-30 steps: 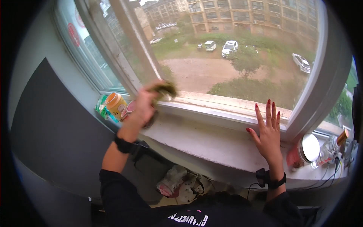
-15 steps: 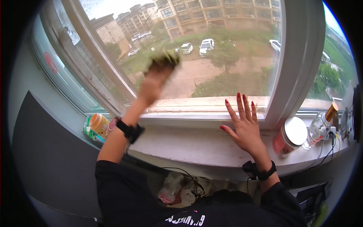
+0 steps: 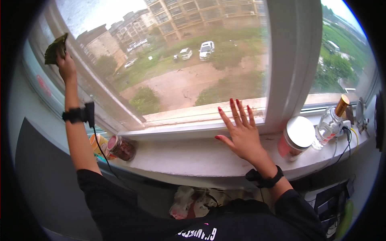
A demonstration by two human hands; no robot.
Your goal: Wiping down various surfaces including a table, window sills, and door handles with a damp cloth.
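Note:
A dark green folded cloth [image 3: 55, 49] is gripped in my left hand [image 3: 66, 67], whose arm stretches to the far upper left. The cloth lies over the window frame [image 3: 82, 66] on that side; whether it presses on it I cannot tell. My right hand [image 3: 244, 140] is spread, palm down, with its fingertips by the lower frame of the large window pane [image 3: 173, 86]. It holds nothing. Below it runs the white sill [image 3: 173, 158]. Both wrists wear black bands.
A white-lidded jar [image 3: 296, 138] and a clear bottle with a gold cap [image 3: 331, 122] stand on the sill to the right, near cables and a plug [image 3: 346, 130]. At the left are a dark-filled jar [image 3: 122, 148] and an orange-and-white container [image 3: 97, 142]. Plastic bags [image 3: 183, 201] lie below.
My left hand has carried the cloth leftward and up, from in front of the pane to the left frame. My right hand stays spread by the lower frame. The whole view has shifted somewhat.

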